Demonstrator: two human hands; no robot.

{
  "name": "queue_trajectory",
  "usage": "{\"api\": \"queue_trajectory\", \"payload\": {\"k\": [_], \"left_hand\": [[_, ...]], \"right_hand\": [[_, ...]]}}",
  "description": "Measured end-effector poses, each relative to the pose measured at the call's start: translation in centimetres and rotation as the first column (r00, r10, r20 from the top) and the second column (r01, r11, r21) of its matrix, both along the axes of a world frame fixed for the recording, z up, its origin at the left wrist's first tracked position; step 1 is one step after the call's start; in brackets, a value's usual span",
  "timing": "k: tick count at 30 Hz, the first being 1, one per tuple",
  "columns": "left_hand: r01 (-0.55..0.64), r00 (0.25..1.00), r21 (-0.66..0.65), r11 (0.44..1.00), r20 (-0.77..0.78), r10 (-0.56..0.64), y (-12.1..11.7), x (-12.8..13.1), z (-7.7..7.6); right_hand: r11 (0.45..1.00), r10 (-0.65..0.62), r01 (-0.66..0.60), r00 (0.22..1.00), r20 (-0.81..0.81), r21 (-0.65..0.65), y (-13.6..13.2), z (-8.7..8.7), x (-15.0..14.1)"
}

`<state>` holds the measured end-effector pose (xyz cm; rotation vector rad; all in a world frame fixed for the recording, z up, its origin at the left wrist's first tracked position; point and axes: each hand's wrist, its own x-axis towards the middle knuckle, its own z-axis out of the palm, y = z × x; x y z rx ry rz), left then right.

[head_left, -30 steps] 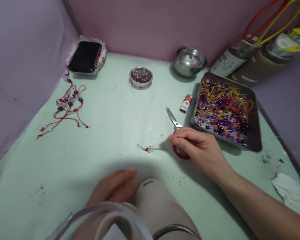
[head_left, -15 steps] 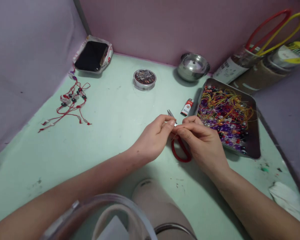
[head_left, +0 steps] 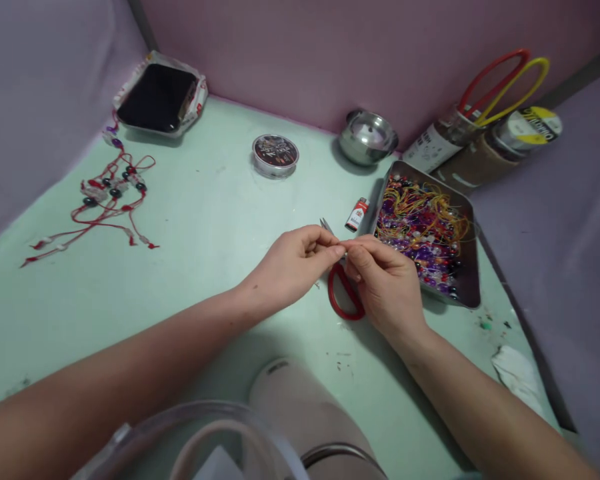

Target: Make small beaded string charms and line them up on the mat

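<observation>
My left hand point(head_left: 305, 257) is closed in a pinch, its fingertips meeting those of my right hand point(head_left: 387, 273), which pinches too. What lies between the fingertips is too small to make out. Just below the hands, scissors point(head_left: 349, 293) with red handles lie on the table, blades pointing away and partly covered by my fingers. Beyond my right hand are a red and white lighter point(head_left: 357, 213) and a metal tray point(head_left: 473, 267) heaped with purple, red, black and clear beads and yellow cords.
Knotted red cords with beads point(head_left: 115, 190) lie at left near a dark-screened phone point(head_left: 157, 98). A spool point(head_left: 275, 155) and a steel bowl point(head_left: 367, 140) stand at the back. Jars point(head_left: 433, 147) lean at back right. A large cup-like container point(head_left: 300, 413) stands near me; white cloth point(head_left: 517, 373) lies at right.
The view has shifted, so most things on the table appear further left. My hands stay together over the scissors, with the right fingers slightly rearranged.
</observation>
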<state>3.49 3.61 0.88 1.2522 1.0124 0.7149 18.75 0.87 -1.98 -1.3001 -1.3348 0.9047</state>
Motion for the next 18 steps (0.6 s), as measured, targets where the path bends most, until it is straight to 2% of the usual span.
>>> {"api": "queue_trajectory", "payload": {"k": [8,11,13,15,17,18], "left_hand": [[-0.046,0.999,0.075,0.996,0.017,0.045,0.1,0.5,0.3],[-0.066,0.998,0.079,0.995,0.020,0.065,-0.1,0.5,0.2],[-0.088,0.996,0.079,0.993,0.002,0.088,-0.2,0.4,0.2],[-0.106,0.994,0.079,0.991,-0.016,0.108,-0.2,0.3,0.2],[-0.114,0.993,0.078,0.990,-0.026,0.116,-0.1,0.2,0.3],[-0.114,0.993,0.075,0.991,-0.029,0.117,-0.1,0.1,0.4]], "right_hand": [[0.996,-0.060,0.061,0.998,-0.022,0.068,-0.4,0.4,0.2],[0.997,-0.048,0.045,0.998,0.045,0.064,-0.3,1.4,0.7],[0.993,-0.081,0.067,0.985,0.152,0.099,0.2,2.7,1.7],[0.967,-0.204,0.143,0.930,0.306,0.211,1.1,4.2,3.5],[0.935,-0.319,0.192,0.826,0.464,0.299,2.2,5.3,6.0],[0.939,-0.327,0.197,0.767,0.552,0.282,2.8,5.6,7.4]]}}
